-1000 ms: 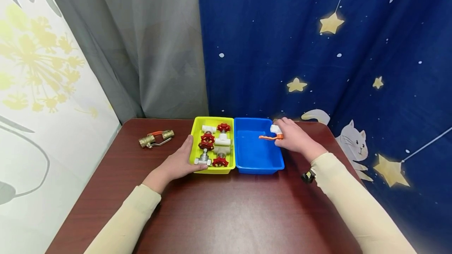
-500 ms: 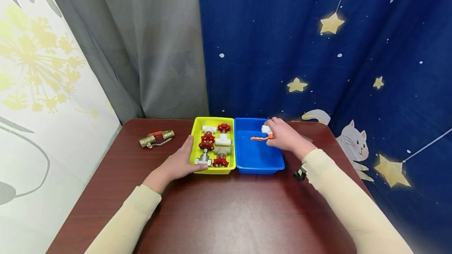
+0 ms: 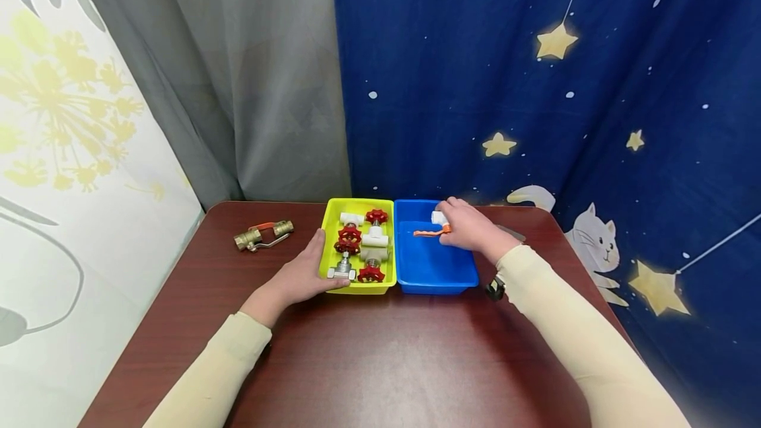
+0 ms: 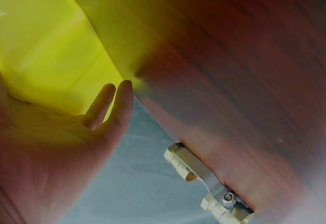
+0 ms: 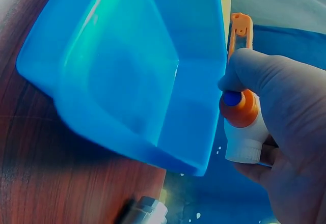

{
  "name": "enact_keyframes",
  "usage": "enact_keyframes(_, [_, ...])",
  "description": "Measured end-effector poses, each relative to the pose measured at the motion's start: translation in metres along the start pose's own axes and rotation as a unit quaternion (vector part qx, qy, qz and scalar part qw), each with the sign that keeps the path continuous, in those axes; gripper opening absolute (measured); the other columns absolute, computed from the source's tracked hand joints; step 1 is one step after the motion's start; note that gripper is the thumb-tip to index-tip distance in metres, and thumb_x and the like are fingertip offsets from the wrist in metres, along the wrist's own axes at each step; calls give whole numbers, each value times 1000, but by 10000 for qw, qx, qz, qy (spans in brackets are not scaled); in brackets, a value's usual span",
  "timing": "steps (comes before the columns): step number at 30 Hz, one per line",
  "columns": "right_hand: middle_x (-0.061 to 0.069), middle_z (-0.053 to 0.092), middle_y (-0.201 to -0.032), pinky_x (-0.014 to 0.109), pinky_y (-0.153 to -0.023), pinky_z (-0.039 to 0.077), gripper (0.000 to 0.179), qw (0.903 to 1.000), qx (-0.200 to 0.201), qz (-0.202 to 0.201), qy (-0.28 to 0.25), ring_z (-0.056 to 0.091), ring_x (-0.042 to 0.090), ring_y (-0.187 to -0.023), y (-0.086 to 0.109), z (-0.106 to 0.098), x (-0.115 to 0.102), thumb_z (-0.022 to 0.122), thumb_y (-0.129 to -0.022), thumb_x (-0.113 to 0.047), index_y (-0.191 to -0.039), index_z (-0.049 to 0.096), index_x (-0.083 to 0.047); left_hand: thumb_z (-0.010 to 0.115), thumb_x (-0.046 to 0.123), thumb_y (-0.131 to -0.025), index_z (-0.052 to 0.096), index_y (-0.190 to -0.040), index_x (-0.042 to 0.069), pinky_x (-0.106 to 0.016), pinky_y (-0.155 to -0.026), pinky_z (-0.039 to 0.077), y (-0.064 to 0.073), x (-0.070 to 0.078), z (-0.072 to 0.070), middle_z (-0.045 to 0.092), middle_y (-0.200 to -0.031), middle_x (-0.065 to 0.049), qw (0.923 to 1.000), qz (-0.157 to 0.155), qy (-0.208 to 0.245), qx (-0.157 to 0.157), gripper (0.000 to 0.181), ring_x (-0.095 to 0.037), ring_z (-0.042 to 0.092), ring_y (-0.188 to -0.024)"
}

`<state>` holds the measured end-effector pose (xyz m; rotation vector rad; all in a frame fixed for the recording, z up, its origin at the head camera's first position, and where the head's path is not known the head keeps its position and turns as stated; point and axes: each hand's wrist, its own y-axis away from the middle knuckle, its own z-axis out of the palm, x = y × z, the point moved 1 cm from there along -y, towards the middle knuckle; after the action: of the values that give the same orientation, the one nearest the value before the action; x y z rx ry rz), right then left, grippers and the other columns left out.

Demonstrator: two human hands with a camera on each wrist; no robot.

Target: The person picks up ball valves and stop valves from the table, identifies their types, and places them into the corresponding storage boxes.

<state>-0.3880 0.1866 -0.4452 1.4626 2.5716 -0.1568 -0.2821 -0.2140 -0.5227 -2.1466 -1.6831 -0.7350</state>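
My right hand [image 3: 470,226] pinches a white plastic ball valve [image 5: 247,140] with an orange lever handle [image 3: 432,232], above the blue tray [image 3: 436,288]. In the right wrist view, the thumb presses near the valve's orange hub. My left hand [image 3: 300,273] rests against the left side of the yellow tray [image 3: 357,288], its thumb by the front rim. The left wrist view shows its fingers [image 4: 122,107] nearly straight along the outer wall. Inside the yellow tray are several valves with red handwheels [image 3: 370,274] and a small silver metal valve [image 3: 342,269].
Brass ball valves [image 3: 248,238] with a red and a silver lever lie left of the yellow tray. A metal piece [image 5: 147,211] lies right of the blue tray, partly hidden by my right arm in the head view. Curtains hang behind the table [image 3: 380,362].
My right hand has moved left with the white ball valve, from the blue tray's right rim to above its middle. My left hand has kept its place on the yellow tray.
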Motion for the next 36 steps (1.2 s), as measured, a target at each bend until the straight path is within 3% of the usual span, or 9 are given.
enact_keyframes(23, [18, 58, -153, 57, -114, 53, 74, 9985, -449, 297, -62, 57, 36, -138, -18, 7, -8, 87, -98, -32, -158, 53, -6, 77, 82, -86, -3, -177, 6, -60, -127, 36, -1, 0, 0, 2, -185, -17, 10000, -13, -41, -7, 144, -40, 29, -164])
enact_keyframes(36, [18, 61, -149, 56, -112, 55, 69, 9969, -766, 194, 68, 60, 37, -136, -29, 18, -9, 90, -95, -31, -152, 59, -5, 77, 84, -84, -4, -177, 7, -59, -128, 35, 1, 0, -1, 2, -185, -16, 10000, -33, -1, -7, 146, -39, 29, -164])
